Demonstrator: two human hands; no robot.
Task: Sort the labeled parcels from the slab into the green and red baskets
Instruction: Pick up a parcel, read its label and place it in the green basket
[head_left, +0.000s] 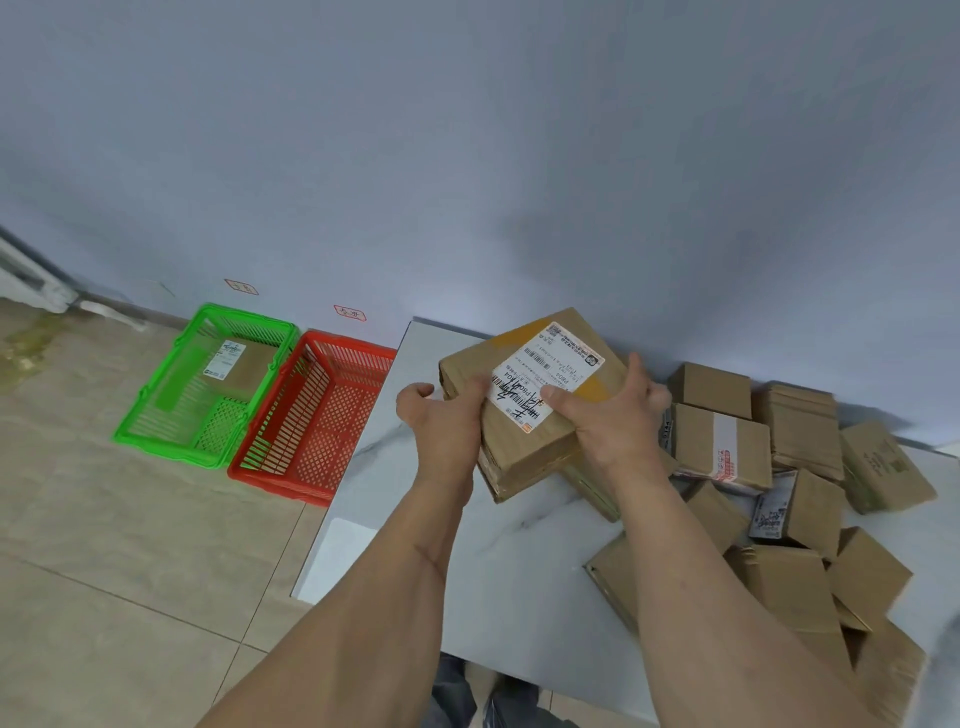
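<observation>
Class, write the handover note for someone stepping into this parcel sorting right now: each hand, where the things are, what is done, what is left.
Left hand and right hand: both grip the held parcel at its sides, label facing up, above the slab.
Green basket: on the floor, left of the red one, holds one labeled parcel.
Red basket: between the green basket and the slab; no parcel shows in it.
Done: one parcel sorted.
Left: read the label, drop the held parcel in its basket, then sort the pile of boxes on the slab's right side.
</observation>
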